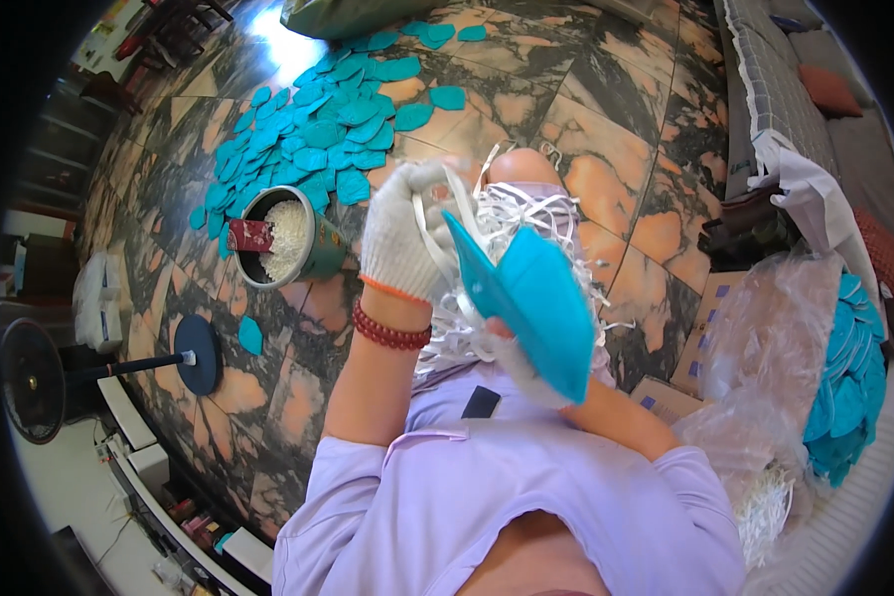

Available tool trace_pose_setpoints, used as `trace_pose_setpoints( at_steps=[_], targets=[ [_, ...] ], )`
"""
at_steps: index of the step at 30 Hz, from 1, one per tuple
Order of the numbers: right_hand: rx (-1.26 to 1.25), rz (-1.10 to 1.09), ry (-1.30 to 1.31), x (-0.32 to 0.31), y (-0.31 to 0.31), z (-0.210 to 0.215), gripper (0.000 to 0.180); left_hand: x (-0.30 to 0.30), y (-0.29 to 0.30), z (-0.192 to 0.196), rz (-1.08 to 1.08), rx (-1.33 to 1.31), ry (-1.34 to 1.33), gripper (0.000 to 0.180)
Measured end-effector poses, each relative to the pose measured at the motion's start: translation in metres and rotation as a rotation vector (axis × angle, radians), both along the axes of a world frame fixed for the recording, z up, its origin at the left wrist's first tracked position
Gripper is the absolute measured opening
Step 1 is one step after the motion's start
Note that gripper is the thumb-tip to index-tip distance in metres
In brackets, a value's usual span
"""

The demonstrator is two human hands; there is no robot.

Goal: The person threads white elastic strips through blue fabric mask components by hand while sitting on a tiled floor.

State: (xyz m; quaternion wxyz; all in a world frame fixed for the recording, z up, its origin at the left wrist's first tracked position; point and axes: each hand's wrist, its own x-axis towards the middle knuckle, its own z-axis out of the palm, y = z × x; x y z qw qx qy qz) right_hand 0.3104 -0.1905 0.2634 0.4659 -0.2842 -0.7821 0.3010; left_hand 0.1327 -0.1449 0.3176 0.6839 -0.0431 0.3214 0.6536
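My left hand (403,230), in a white knitted glove with an orange cuff, is closed on a white strap (430,221), which loops down beside the glove. Held in my right hand (526,363) is a teal folded face mask (536,303), its two halves spread into a V at the upper end. The mask hides most of that hand; a bare fingertip and part of a pale glove show beside it. Across my lap lies a tangle of loose white straps (526,211), partly behind the mask.
Many teal masks (313,129) lie heaped on the marble floor ahead. A grey-green bucket (323,248) holds white bits and a dark red piece. At left stands a round-based fan (197,355). On the right are cartons (666,399), and clear plastic (765,348) beside more teal masks.
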Motion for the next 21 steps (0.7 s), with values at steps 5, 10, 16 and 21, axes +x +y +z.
trace_pose_setpoints(
  at_steps=[5,10,16,21],
  targets=[
    [-0.168,0.001,-0.057,0.003,-0.002,0.007,0.016,0.008,0.008,0.001,-0.041,0.095,-0.082,0.024],
    [-0.114,0.034,-0.230,0.028,-0.004,-0.007,0.016,0.003,0.022,-0.024,-0.158,0.222,-0.369,0.027],
    [0.020,0.351,0.087,0.025,-0.054,-0.044,0.010,-0.160,0.040,-0.062,-0.086,0.675,-0.176,0.021],
    [-0.974,-0.222,0.130,0.054,-0.008,-0.034,0.017,-0.002,0.017,-0.007,0.047,0.274,0.691,0.024]
  ],
)
